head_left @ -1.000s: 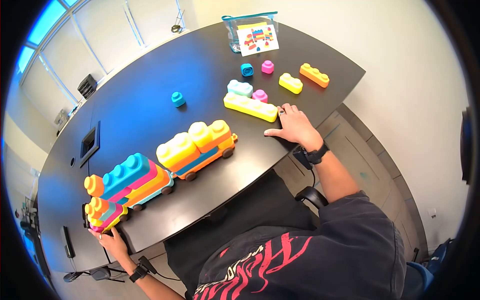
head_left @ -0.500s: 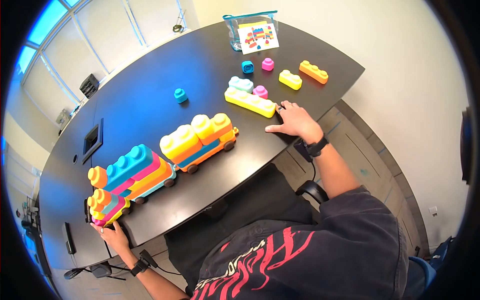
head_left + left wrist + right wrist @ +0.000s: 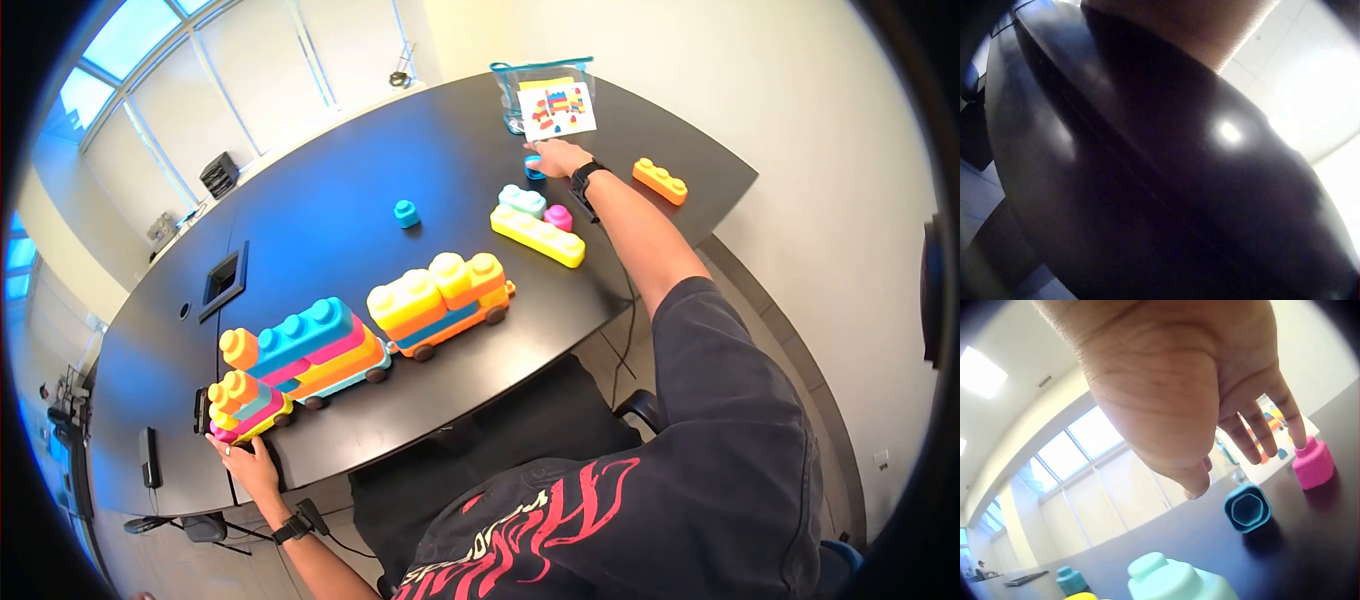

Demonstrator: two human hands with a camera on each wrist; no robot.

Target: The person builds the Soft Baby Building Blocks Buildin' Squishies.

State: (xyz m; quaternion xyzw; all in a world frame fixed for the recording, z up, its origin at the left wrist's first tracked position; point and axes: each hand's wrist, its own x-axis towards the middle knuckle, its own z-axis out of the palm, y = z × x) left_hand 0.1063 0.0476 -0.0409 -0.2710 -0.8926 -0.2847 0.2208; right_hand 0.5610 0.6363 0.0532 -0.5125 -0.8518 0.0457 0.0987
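Observation:
My right hand [image 3: 562, 158] reaches over the far right of the table, fingers spread downward and holding nothing. Below it a hollow blue block [image 3: 1247, 508] lies on its side. One fingertip overlaps the stud of a pink block [image 3: 1313, 464] in the right wrist view. On the left, my left hand [image 3: 250, 470] rests at the table edge, thumb apart from the fingers, fingertips right at the small front car [image 3: 245, 410] of a block train. Behind that car stand a blue-topped car [image 3: 315, 345] and a yellow-topped car [image 3: 440, 305]. The left wrist view shows only the dark tabletop and forearm.
A long yellow block [image 3: 537, 238], a mint block [image 3: 522, 200] and a pink block [image 3: 558, 217] sit together. An orange block [image 3: 660, 181] lies right of my arm, a teal block [image 3: 405, 214] mid-table. A picture card [image 3: 557, 110] leans on a clear bag [image 3: 508, 90].
My right hand has left the near end of the long yellow block and moved away across the table to the small blue block. The left hand stays by the train; the head view has shifted.

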